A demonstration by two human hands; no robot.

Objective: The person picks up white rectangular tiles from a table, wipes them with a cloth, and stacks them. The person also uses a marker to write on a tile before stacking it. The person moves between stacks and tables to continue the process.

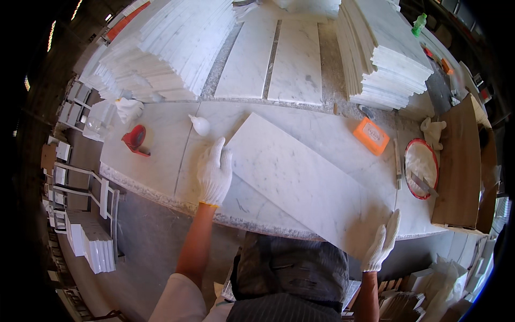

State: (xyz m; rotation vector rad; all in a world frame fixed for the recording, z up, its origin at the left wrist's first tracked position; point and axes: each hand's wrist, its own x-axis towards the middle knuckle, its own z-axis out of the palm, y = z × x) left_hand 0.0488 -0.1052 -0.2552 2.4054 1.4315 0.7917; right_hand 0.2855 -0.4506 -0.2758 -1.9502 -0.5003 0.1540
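Observation:
A long, pale marble tile (300,177) lies slantwise over the marble worktop (161,161), its near right corner reaching past the front edge. My left hand (214,173), in a white knit glove, holds the tile's far left end, fingers pointing away from me. At the opposite end my right hand (382,244), gloved alike, grips the short edge with the thumb apart from the fingers. The tile's underside and any fingertips beneath it are hidden. A white bulb-shaped piece (200,125) sits just beyond my left hand.
Tall stacks of marble tiles rise at far left (161,48) and far right (383,48). A red tape dispenser (136,139) stands left. Rightward are an orange box (370,136), a red-rimmed bowl (421,163) of white paste with a blade, and a cardboard box (458,166).

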